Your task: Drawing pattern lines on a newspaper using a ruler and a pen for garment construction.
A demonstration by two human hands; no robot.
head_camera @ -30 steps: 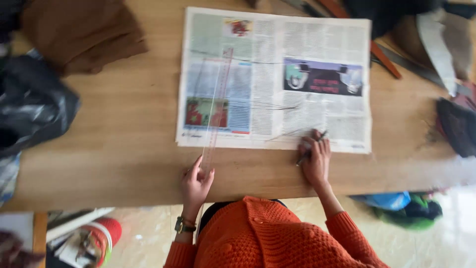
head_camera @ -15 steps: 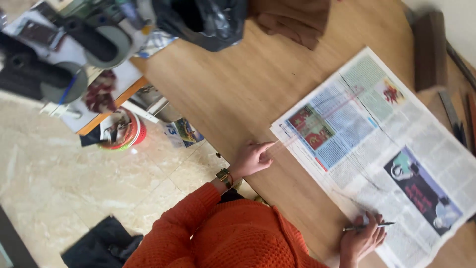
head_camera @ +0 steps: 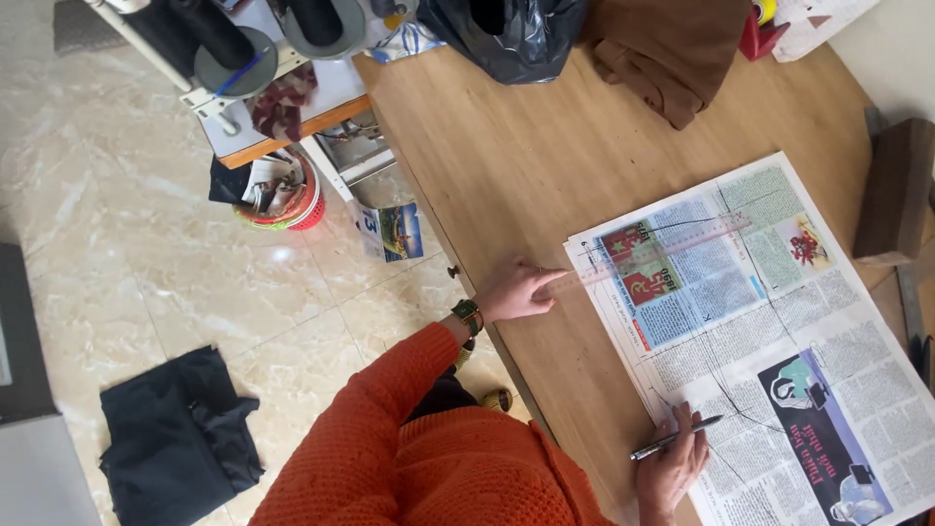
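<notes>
Two hands at newspaper (head_camera: 769, 341) on wooden table (head_camera: 545, 166): left hand (head_camera: 514, 290) presses clear ruler (head_camera: 653, 255) flat; right hand (head_camera: 672, 466) pinches pen (head_camera: 674, 437); brown cloth (head_camera: 672, 49) and black bag (head_camera: 502, 29) beyond newspaper; marble floor (head_camera: 146, 282) beside.

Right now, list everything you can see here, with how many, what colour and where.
newspaper: one, printed white sheet with pen lines, spread on the table's right side
ruler: one, clear, lying across the newspaper
pen: one, dark and silver, near the newspaper's lower edge
table: one, light wood
plastic bag: one, black, top of the table
brown cloth: one, folded, top of the table
basket: one, red, on the floor
black cloth: one, on the floor
left hand: on the ruler's end
right hand: holding the pen
</notes>
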